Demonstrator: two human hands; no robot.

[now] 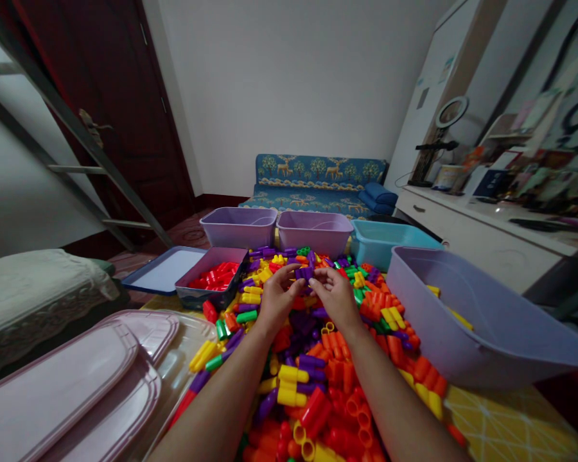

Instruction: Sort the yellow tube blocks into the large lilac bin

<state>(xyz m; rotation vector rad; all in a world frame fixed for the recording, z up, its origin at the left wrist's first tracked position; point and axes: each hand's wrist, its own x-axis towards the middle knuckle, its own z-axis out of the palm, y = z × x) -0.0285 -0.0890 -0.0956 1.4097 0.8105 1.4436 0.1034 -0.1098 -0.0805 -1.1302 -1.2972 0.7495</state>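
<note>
My left hand (280, 292) and my right hand (334, 294) meet over a wide heap of plastic toy pieces. Between their fingertips is a purple toy building piece (304, 274), gripped from both sides. Beneath and around the hands lie tube-shaped building pieces in red, orange, yellow, green and purple. Yellow pieces (291, 385) and red pieces (316, 410) lie between my forearms. Dark purple pieces (302, 326) rest just below the hands.
Two lilac bins (238, 221) and a turquoise bin (395, 240) stand behind the heap. A larger lilac bin (481, 346) with some yellow pieces is at right. At left are a box (207, 298) of red pieces and stacked pink lids (67, 385).
</note>
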